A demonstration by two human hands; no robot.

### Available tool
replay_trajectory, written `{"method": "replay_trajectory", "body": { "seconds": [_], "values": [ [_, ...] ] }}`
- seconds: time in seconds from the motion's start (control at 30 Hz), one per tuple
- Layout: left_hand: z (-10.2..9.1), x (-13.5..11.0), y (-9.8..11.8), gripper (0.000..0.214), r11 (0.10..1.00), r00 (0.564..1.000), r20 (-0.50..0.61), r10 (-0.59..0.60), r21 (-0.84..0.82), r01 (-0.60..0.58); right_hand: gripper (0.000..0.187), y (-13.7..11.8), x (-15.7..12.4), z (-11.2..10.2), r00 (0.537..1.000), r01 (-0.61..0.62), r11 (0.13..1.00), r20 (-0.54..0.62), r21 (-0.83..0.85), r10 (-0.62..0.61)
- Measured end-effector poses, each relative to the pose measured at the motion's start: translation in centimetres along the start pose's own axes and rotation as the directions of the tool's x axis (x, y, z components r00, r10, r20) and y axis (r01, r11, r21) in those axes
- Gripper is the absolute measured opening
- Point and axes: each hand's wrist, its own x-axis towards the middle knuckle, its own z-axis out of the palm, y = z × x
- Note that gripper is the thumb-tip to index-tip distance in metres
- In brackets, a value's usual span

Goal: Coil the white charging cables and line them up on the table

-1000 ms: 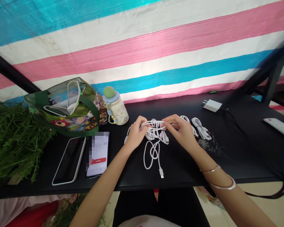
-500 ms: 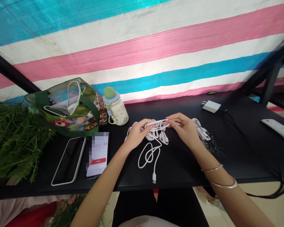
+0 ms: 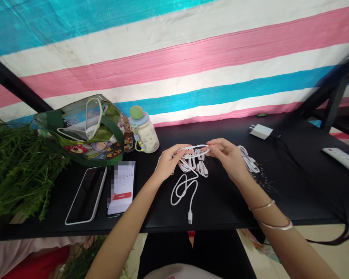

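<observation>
Between my two hands a white charging cable is gathered in long loops. My left hand pinches the loops at their left end, thumb on top. At the right end the fingers of my right hand close on the same loops. The cable's loose tail trails down onto the black table, and its plug lies near the front edge. Behind and below the hands rest several tied white cables, partly hidden by them. One more coiled cable lies just right of my right hand.
On the left are a cartoon-print bag, a water bottle, a white-edged phone, a lit phone and green foliage. To the right are a white charger, a power strip and black wires.
The loops between my hands have drawn into a narrower, rounder bundle. Both hands stay in nearly the same place, and the loose tail has barely shifted.
</observation>
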Motion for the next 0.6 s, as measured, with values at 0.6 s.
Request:
{"method": "replay_trajectory", "body": {
  "seconds": [0.6],
  "values": [
    [-0.5,0.2,-0.3,0.034,0.991,0.979,-0.186,-0.086,-0.114,0.066,0.023,0.5,-1.5,2.8,0.745,0.636,0.702,0.491,-0.321,-0.451]
  ]
}}
